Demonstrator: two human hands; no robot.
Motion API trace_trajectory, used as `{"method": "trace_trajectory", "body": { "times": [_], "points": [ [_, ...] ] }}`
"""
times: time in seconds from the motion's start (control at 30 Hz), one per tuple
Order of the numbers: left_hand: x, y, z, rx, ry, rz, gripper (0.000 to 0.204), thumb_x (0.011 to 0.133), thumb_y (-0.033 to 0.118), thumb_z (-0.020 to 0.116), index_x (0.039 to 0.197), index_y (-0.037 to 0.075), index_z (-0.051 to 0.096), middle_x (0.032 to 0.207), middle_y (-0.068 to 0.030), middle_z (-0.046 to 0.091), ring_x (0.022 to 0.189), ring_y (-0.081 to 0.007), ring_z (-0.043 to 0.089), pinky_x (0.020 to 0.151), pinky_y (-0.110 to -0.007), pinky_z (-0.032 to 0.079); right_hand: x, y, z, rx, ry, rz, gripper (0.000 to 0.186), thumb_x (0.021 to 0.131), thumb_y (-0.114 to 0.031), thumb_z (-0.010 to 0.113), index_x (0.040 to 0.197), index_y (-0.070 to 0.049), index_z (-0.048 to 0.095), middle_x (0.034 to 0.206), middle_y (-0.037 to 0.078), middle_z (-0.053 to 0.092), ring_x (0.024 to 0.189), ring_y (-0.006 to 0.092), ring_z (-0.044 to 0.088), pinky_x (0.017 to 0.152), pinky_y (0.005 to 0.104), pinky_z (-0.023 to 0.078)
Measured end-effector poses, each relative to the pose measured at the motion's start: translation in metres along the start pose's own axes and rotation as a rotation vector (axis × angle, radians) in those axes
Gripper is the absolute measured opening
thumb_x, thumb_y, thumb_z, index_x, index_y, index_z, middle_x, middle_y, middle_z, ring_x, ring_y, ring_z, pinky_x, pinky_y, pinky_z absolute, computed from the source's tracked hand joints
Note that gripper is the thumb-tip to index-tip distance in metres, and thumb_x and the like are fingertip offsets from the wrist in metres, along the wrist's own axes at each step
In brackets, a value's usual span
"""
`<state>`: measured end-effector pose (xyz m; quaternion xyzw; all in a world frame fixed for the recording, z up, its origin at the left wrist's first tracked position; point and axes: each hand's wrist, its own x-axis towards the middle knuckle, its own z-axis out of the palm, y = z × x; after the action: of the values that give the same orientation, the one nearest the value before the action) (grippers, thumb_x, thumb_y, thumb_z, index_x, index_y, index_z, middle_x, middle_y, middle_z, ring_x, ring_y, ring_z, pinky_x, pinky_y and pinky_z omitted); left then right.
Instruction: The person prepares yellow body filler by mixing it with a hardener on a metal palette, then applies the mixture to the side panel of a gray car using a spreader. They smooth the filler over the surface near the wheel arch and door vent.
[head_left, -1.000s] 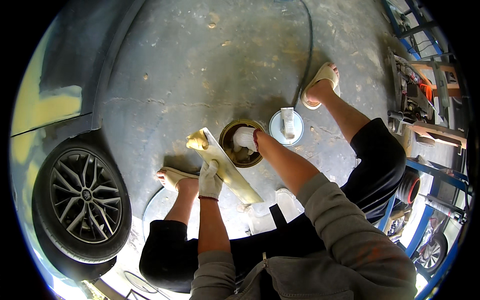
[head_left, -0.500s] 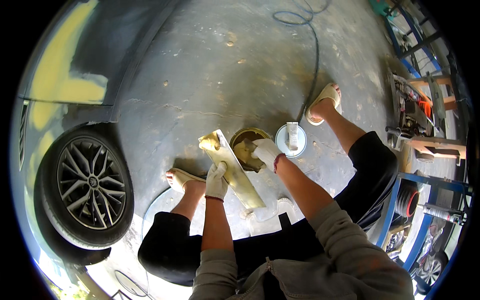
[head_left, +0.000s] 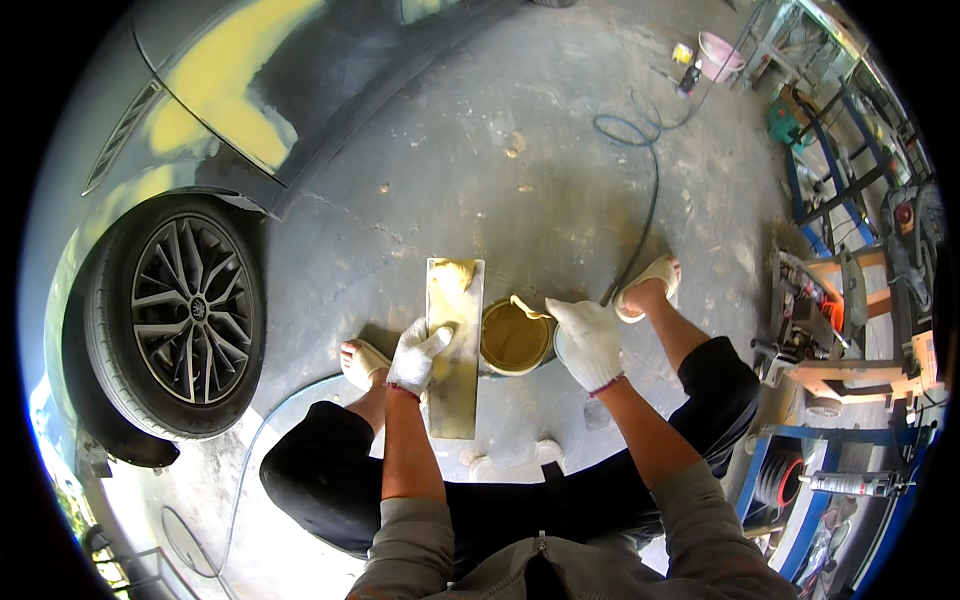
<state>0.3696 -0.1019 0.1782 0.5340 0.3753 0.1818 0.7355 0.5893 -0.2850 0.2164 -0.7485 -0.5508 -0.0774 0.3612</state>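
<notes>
While the tin stands open at the centre of the frame, yellow putty lies inside it, so the supply is not used up.

Mixing board: one, oblong, pale, yellow-smeared; left of the tin, centre of frame. Bears one putty lump at its upper end; lower face thinly stained. Loading of the board looks begun; the lump appears unspread, and working it out seems left.

Hand tool: one, thin, putty-coated at the tip; over the tin's upper right rim. Its load is not on the board. Handle hidden in the glove; exact kind cannot be told.

Car body: upper left of frame, dark panel with yellow patches; coating there is partial, and whether more is due cannot be told.

Orientation: board's long axis runs nearly straight up and down the frame, loaded end toward the top edge. Tool's tip points to the upper left.

Left hand: gloved, gripping the board's left edge, thumb on the face. Right hand: gloved, fingers closed around the tool.
</notes>
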Motion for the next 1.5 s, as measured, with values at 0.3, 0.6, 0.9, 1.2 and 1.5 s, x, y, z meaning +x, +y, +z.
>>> {"method": "trace_trajectory", "body": {
  "times": [0.3,0.6,0.9,1.2,1.5],
  "points": [
    [-0.013,0.021,0.018,-0.45,-0.557,0.142,0.043,0.082,0.009,0.075,0.121,-0.005,0.062,0.111,-0.009,0.069,0.1,-0.0156,0.064,0.087,-0.029,0.052,0.071,-0.095,-0.104,0.523,0.104,-0.035,0.028,0.089,0.0,0.063,0.116,0.004,0.066,0.103,0.013,0.067,0.09,0.0168,0.065,0.079,0.0266,0.05],
    [-0.018,0.014,-0.002,-0.744,-0.357,0.162,0.039,0.076,0.0,0.079,0.112,-0.005,0.066,0.098,-0.0071,0.069,0.085,-0.0149,0.064,0.076,-0.028,0.052,0.056,-0.107,-0.099,1.156,-0.351,0.039,0.04,0.094,-0.004,0.056,0.133,0.004,0.05,0.13,0.017,0.059,0.116,0.0249,0.061,0.098,0.0344,0.051],
    [-0.046,0.081,0.002,-0.232,-0.414,0.345,0.026,0.075,0.0,0.079,0.099,-0.005,0.071,0.091,-0.0085,0.072,0.079,-0.0158,0.066,0.07,-0.029,0.053,0.075,-0.091,-0.106,-0.018,-0.138,-0.455,0.052,0.075,0.003,0.064,0.126,-0.005,0.062,0.122,0.012,0.066,0.103,0.026,0.066,0.083,0.0382,0.054],
    [-0.032,0.052,0.003,-0.348,-0.284,0.387,0.017,0.076,-0.004,0.074,0.092,-0.001,0.069,0.088,-0.0061,0.069,0.08,-0.0148,0.065,0.071,-0.028,0.052,0.087,-0.086,-0.111,-0.122,-0.006,-0.393,0.045,0.068,0.004,0.062,0.111,-0.005,0.067,0.099,0.011,0.07,0.08,0.0294,0.065,0.069,0.0404,0.051],
    [-0.041,0.066,0.042,-0.527,-0.451,0.219,0.034,0.077,-0.004,0.074,0.11,-0.003,0.066,0.102,-0.0053,0.068,0.092,-0.0127,0.061,0.079,-0.026,0.048,0.064,-0.122,-0.097,0.693,0.064,-0.028,0.033,0.09,0.002,0.063,0.123,0.001,0.063,0.121,0.015,0.066,0.113,0.0259,0.063,0.096,0.0334,0.049]
  ]
}}
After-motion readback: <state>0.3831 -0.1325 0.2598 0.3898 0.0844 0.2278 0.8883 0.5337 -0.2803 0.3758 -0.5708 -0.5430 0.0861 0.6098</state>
